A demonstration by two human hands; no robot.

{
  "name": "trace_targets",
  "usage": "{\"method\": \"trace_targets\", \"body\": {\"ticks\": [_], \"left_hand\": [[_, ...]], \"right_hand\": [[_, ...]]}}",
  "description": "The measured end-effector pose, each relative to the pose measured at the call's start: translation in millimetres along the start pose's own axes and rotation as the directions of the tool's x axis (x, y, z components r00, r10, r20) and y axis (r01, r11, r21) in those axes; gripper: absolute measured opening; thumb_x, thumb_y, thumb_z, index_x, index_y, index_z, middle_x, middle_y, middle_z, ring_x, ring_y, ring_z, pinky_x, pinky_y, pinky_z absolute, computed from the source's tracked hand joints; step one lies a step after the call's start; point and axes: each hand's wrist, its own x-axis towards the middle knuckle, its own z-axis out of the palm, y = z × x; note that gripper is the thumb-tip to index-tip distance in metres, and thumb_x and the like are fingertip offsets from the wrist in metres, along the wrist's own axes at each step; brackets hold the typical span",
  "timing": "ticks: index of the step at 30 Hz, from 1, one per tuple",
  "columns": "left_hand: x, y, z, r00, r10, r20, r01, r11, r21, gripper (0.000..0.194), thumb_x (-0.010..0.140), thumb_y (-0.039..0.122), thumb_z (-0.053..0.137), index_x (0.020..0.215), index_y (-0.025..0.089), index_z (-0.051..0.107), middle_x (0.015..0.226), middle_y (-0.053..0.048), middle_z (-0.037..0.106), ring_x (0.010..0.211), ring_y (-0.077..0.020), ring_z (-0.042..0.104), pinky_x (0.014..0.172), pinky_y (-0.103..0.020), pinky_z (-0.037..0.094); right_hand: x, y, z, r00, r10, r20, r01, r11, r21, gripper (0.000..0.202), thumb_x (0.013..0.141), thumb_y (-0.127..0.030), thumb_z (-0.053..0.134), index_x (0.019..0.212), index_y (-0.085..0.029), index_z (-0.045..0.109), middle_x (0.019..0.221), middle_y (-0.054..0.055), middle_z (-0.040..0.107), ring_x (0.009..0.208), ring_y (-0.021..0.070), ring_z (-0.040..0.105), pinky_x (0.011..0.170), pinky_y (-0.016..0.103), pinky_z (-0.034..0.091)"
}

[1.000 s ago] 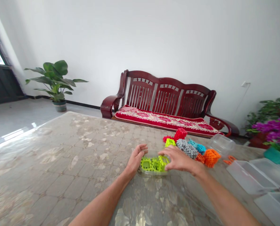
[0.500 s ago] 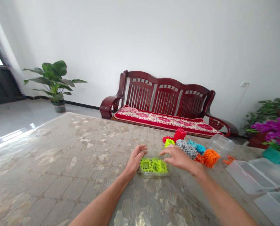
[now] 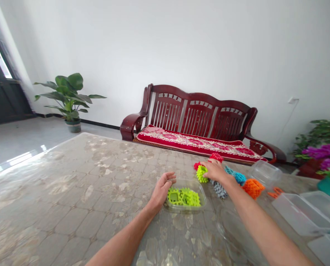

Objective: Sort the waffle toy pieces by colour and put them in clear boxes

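Note:
A clear plastic box [image 3: 203, 197] with yellow-green toothed pieces [image 3: 184, 197] inside stands on the table. My left hand [image 3: 162, 189] is at the box's left side, fingers apart and holding nothing. Beyond the box to the right, my right hand [image 3: 215, 170] has its fingers at a yellow-green built cluster [image 3: 202, 174] and closed on it. Around that hand lie a grey cluster [image 3: 219, 190], red clusters [image 3: 216, 157], a blue cluster [image 3: 237, 175] and an orange cluster [image 3: 253, 188]. The right hand covers part of the grey one.
On the right are an upturned clear container [image 3: 265, 173], orange loose pieces [image 3: 275, 192] and open clear bins [image 3: 298, 212]. A clear lid [image 3: 223, 231] lies near the right forearm. Behind the patterned table [image 3: 98, 184] stands a wooden bench [image 3: 198, 114].
My right hand has moved from above the box, away and to the right, onto the yellow-green cluster. My left hand stays beside the box. The view has shifted slightly.

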Motion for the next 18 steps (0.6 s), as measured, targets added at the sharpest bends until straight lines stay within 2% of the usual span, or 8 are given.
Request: {"method": "trace_targets", "body": {"ticks": [5, 10, 14, 18], "left_hand": [[-1, 1, 0.0, 1.0, -0.006, 0.0, 0.006, 1.0, 0.0, 0.034, 0.076, 0.02, 0.057, 0.11, 0.018, 0.062, 0.116, -0.01, 0.069, 0.103, -0.0206, 0.067, 0.101, -0.038, 0.046], [-2, 3, 0.2, 1.0, -0.012, -0.001, 0.012, 1.0, 0.006, 0.035, 0.077, 0.02, 0.056, 0.112, 0.018, 0.062, 0.117, -0.01, 0.069, 0.103, -0.0203, 0.067, 0.101, -0.038, 0.046], [-2, 2, 0.0, 1.0, -0.007, 0.001, 0.007, 1.0, 0.008, 0.034, 0.077, 0.021, 0.057, 0.111, 0.019, 0.063, 0.117, -0.01, 0.069, 0.104, -0.0207, 0.067, 0.101, -0.039, 0.046], [-1, 1, 0.0, 1.0, -0.001, -0.002, 0.001, 1.0, 0.014, 0.034, 0.077, 0.023, 0.058, 0.11, 0.018, 0.063, 0.116, -0.01, 0.069, 0.103, -0.0212, 0.067, 0.101, -0.039, 0.046]], "right_hand": [[-1, 4, -3, 1.0, -0.011, -0.01, 0.011, 1.0, 0.008, 0.061, 0.067, -0.029, 0.074, 0.127, -0.029, 0.063, 0.125, 0.008, 0.064, 0.124, 0.0286, 0.048, 0.1, 0.038, 0.034], [-8, -1, -19, 0.997, -0.041, -0.064, 0.044, 0.998, 0.052, 0.054, 0.069, -0.032, 0.074, 0.122, -0.026, 0.066, 0.115, 0.007, 0.069, 0.114, 0.0288, 0.053, 0.095, 0.037, 0.039], [-25, -20, -35, 0.973, -0.18, -0.147, 0.21, 0.951, 0.227, 0.05, 0.07, -0.034, 0.073, 0.119, -0.025, 0.067, 0.115, 0.005, 0.069, 0.108, 0.0261, 0.056, 0.093, 0.036, 0.042], [-54, -50, -47, 0.933, -0.335, -0.128, 0.358, 0.887, 0.29, 0.055, 0.069, -0.037, 0.076, 0.122, -0.025, 0.065, 0.116, 0.005, 0.068, 0.108, 0.0254, 0.055, 0.092, 0.036, 0.042]]}}
